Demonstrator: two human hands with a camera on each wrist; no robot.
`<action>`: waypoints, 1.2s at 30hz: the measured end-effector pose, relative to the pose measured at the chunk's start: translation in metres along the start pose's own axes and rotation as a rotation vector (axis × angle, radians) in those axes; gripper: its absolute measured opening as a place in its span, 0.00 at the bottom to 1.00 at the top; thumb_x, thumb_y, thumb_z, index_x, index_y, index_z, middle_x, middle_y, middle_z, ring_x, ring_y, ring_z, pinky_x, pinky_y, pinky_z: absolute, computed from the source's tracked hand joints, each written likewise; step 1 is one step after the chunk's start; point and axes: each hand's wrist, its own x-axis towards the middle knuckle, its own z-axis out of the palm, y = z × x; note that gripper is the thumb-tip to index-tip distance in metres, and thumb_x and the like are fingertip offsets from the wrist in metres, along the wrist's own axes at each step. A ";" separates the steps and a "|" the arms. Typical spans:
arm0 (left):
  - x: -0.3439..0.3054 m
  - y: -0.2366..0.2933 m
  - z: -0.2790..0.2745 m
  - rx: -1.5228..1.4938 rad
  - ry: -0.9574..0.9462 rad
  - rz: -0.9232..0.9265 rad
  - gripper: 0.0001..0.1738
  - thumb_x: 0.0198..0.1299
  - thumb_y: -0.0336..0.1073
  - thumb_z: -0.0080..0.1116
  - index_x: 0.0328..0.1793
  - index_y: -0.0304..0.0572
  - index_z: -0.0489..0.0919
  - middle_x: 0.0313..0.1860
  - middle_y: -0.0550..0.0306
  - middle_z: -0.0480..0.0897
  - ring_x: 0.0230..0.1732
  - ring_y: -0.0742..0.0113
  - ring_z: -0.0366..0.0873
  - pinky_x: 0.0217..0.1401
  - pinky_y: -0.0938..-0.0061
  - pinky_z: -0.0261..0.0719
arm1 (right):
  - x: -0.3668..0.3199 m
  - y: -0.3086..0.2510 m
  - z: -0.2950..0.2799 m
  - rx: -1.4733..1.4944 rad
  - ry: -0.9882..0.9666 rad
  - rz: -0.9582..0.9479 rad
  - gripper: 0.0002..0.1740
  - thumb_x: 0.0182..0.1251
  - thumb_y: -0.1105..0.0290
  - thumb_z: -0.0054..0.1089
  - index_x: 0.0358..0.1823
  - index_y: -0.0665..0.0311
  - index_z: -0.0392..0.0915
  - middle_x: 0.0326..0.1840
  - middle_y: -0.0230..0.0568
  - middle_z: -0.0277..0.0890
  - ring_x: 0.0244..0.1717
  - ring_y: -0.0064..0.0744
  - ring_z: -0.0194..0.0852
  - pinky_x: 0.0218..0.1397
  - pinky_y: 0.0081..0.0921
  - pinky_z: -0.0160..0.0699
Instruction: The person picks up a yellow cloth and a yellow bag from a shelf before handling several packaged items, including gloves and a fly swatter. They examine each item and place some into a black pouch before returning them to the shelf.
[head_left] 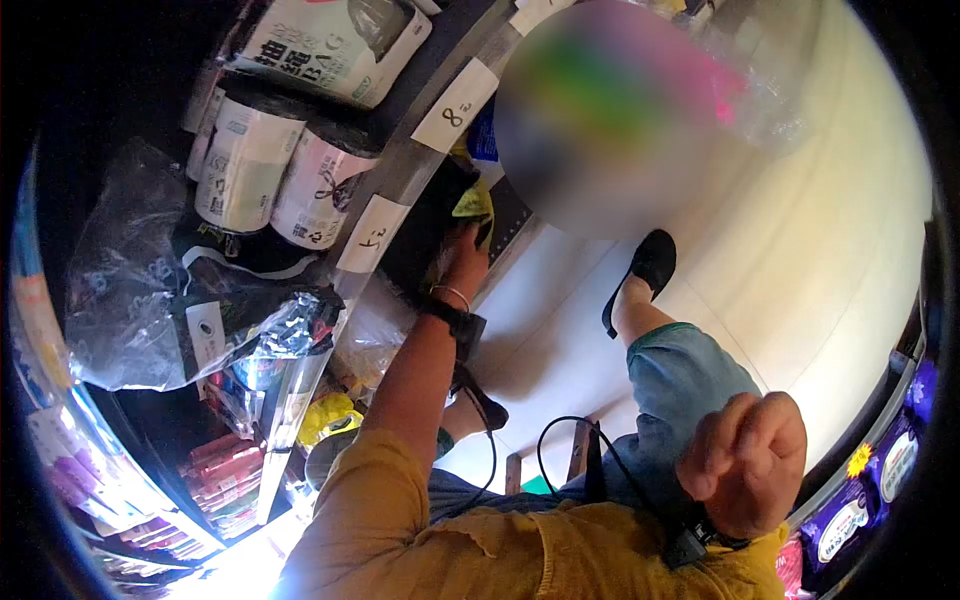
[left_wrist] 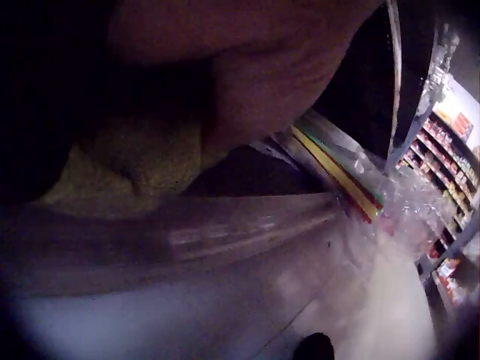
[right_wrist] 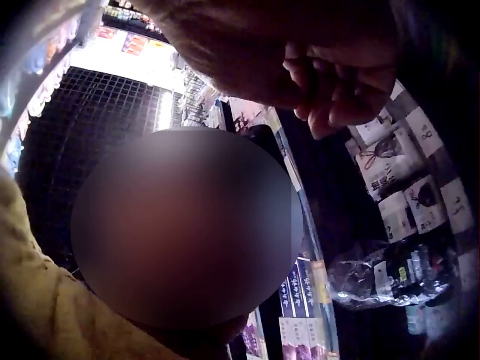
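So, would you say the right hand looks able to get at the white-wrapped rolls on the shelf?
Probably not without a lean or turn: the right hand looks empty but is over on the right, while the white-wrapped rolls sit far left, the left forearm between them.

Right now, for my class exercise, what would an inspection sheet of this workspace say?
Surface: dark shelving with a grey edge and handwritten white price cards; pale tiled floor beside it.
Job's things: crumpled yellow item at the left hand's fingers; exact kind unclear.
Clutter: clear crinkled plastic wrap, near two pale-labelled rolls.
Left hand: reaches in low by the shelving; grip unclear.
Right hand: raised, fingers loosely curled, nothing seen in it.
Cables: thin black cable looping near the lap.
Surroundings: glossy purple packs at the right; a blurred patch hides part of the view.
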 end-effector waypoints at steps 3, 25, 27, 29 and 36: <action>-0.030 -0.002 -0.028 -0.113 -0.102 -0.032 0.20 0.46 0.28 0.53 0.50 0.42 0.75 0.50 0.46 0.73 0.54 0.51 0.68 0.61 0.65 0.62 | -0.008 -0.003 0.009 -0.019 0.047 -0.024 0.10 0.63 0.68 0.50 0.30 0.65 0.61 0.23 0.42 0.64 0.16 0.28 0.64 0.19 0.21 0.68; 0.056 0.078 -0.004 0.012 -0.085 0.373 0.13 0.47 0.30 0.49 0.40 0.47 0.79 0.51 0.55 0.72 0.50 0.46 0.67 0.50 0.55 0.68 | 0.002 0.003 0.010 -0.030 0.019 -0.020 0.08 0.65 0.71 0.45 0.29 0.65 0.60 0.21 0.43 0.63 0.15 0.31 0.63 0.15 0.23 0.66; 0.029 0.071 -0.012 0.057 -0.105 0.255 0.17 0.46 0.27 0.52 0.45 0.41 0.77 0.52 0.49 0.72 0.51 0.45 0.67 0.54 0.58 0.67 | 0.000 0.005 0.010 -0.057 0.002 -0.021 0.09 0.66 0.71 0.45 0.29 0.64 0.59 0.22 0.42 0.63 0.15 0.30 0.63 0.15 0.23 0.65; 0.002 0.048 -0.020 0.045 -0.073 0.281 0.18 0.47 0.28 0.50 0.48 0.41 0.76 0.57 0.49 0.69 0.52 0.43 0.66 0.56 0.57 0.66 | -0.001 0.006 0.010 -0.029 -0.040 -0.045 0.09 0.67 0.70 0.44 0.29 0.63 0.58 0.23 0.41 0.63 0.16 0.27 0.64 0.15 0.21 0.65; -0.063 -0.035 -0.018 0.076 -0.153 -0.026 0.20 0.51 0.30 0.47 0.53 0.38 0.71 0.62 0.39 0.60 0.60 0.38 0.60 0.62 0.57 0.61 | -0.002 0.010 0.016 -0.050 -0.012 -0.014 0.09 0.62 0.69 0.51 0.32 0.65 0.62 0.25 0.44 0.66 0.19 0.28 0.67 0.21 0.20 0.70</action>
